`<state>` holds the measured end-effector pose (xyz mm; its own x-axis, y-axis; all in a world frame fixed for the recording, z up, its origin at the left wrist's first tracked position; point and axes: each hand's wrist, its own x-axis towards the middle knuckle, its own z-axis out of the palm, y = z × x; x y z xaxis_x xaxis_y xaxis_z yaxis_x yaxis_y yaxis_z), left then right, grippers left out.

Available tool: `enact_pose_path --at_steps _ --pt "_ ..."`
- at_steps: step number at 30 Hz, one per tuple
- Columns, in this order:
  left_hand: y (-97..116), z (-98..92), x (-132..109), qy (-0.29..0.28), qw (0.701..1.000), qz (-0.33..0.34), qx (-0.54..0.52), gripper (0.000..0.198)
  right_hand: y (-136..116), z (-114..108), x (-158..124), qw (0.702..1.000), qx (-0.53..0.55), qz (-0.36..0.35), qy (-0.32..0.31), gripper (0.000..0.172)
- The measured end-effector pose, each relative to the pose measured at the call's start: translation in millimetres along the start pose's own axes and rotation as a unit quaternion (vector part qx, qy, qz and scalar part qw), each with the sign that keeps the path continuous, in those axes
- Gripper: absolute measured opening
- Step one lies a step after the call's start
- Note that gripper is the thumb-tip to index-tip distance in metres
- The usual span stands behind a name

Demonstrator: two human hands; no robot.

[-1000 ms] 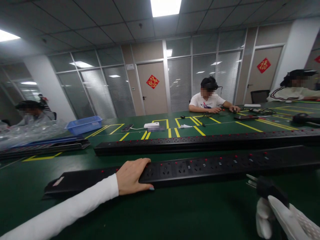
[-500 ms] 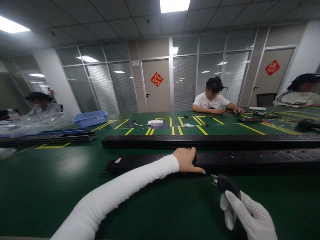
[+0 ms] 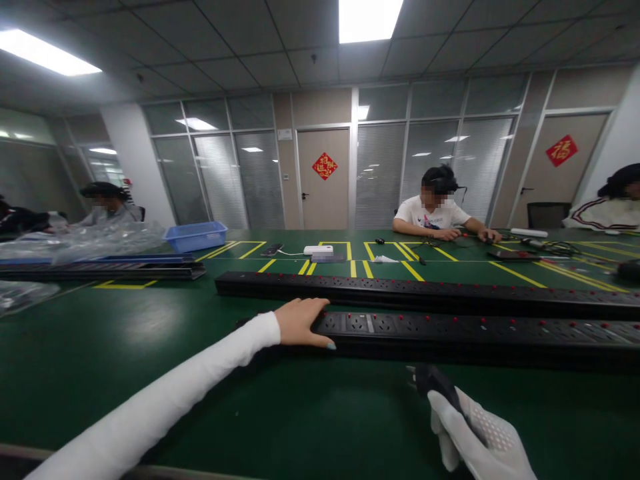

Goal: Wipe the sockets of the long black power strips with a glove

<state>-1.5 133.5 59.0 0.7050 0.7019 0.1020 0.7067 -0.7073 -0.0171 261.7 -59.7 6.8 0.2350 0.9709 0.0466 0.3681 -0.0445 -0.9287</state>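
Across the green table (image 3: 165,373) in front of me lies a long black power strip (image 3: 430,327) with rows of sockets and red dots on its top. My left hand (image 3: 303,323), bare with a white sleeve, grips it near its left end, fingers over the top and thumb along the front side. A black plug (image 3: 434,383) sticks out of my right hand (image 3: 477,427), which wears a white dotted glove and is closed around the plug's body. Its metal pins point left, apart from the strip. The plug's lower part is hidden by the glove.
A second black power strip (image 3: 380,287) lies just behind the first. At the back left are a blue basket (image 3: 196,238), dark metal rails (image 3: 170,268) and clear plastic bags (image 3: 100,237). Across the table a person (image 3: 433,210) handles small parts near black cables (image 3: 550,248).
My left hand has slid left along the near power strip. My right hand, still with the plug, has moved slightly left and down. The camera view has shifted a little.
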Motion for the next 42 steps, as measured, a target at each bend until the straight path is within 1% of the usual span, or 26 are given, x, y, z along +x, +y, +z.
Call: enact_pose_path --at_steps 1,2,3,4,7,9,11,15,17,20,22,24,26,27,29,30,34,36,38,40,42 --pt "-13 -0.7 -9 -0.004 1.0 -0.013 0.001 0.086 0 1 1 1.0 0.005 0.001 0.009 0.056" --pt "-21 -0.4 -16 -0.006 1.0 -0.022 0.004 0.082 0 1 3 1.0 0.017 -0.003 0.02 0.054" --pt "-24 1.1 -19 -0.003 1.0 -0.028 0.009 0.079 -1 2 4 0.999 0.027 -0.001 0.047 0.054" --pt "-24 3.7 -20 0.001 0.999 -0.028 0.014 0.077 -1 2 5 0.997 0.032 0.01 0.063 0.053" --pt "-6 14.8 -11 0.031 0.998 -0.032 0.033 0.081 -4 5 8 0.995 0.03 0.038 0.085 0.054" --pt "6 20.5 -4 0.056 0.996 -0.046 0.044 0.081 -8 9 8 0.994 0.037 0.027 0.1 0.054" --pt "12 23.3 -2 0.08 0.994 -0.056 0.054 0.079 -12 14 7 0.992 0.057 0.019 0.111 0.055" --pt "16 25.6 -9 0.124 0.988 -0.052 0.08 0.08 -21 26 2 0.986 0.12 0.038 0.109 0.055" --pt "26 27.8 -13 0.147 0.983 -0.047 0.096 0.081 -26 33 -2 0.981 0.156 0.04 0.108 0.055" --pt "52 32.5 -14 0.179 0.977 -0.037 0.112 0.082 -32 44 -6 0.975 0.194 0.036 0.106 0.055" --pt "73 35.9 -12 0.194 0.974 -0.028 0.117 0.082 -32 51 -5 0.973 0.21 0.03 0.092 0.055" --pt "92 38.9 -11 0.205 0.971 -0.017 0.118 0.08 -27 56 -2 0.972 0.221 0.019 0.072 0.055" --pt "104 41.5 -12 0.216 0.969 -0.007 0.118 0.078 -18 59 4 0.972 0.228 0.012 0.054 0.058" --pt "108 42.6 -13 0.22 0.968 0.0 0.119 0.077 -14 59 7 0.972 0.23 0.016 0.045 0.062" --pt "110 43.5 -17 0.222 0.968 0.019 0.119 0.074 -7 57 9 0.975 0.221 0.033 0.008 0.068" --pt "110 43.2 -19 0.22 0.968 0.028 0.119 0.073 -6 57 9 0.976 0.218 0.03 0.001 0.068" --pt "104 37.0 -24 0.208 0.971 0.037 0.117 0.073 -11 56 -1 0.976 0.217 -0.008 0.018 0.067" --pt "104 33.0 -26 0.203 0.972 0.029 0.114 0.074 -14 57 -3 0.978 0.209 0.001 0.02 0.066" --pt "107 30.5 -30 0.203 0.973 0.012 0.11 0.076 -13 58 -2 0.98 0.197 0.03 0.021 0.064" --pt "114 30.6 -36 0.211 0.972 -0.016 0.106 0.08 -7 56 1 0.98 0.191 0.05 0.028 0.062" --pt "122 33.1 -42 0.223 0.968 -0.049 0.101 0.083 -2 53 4 0.979 0.191 0.056 0.04 0.06"
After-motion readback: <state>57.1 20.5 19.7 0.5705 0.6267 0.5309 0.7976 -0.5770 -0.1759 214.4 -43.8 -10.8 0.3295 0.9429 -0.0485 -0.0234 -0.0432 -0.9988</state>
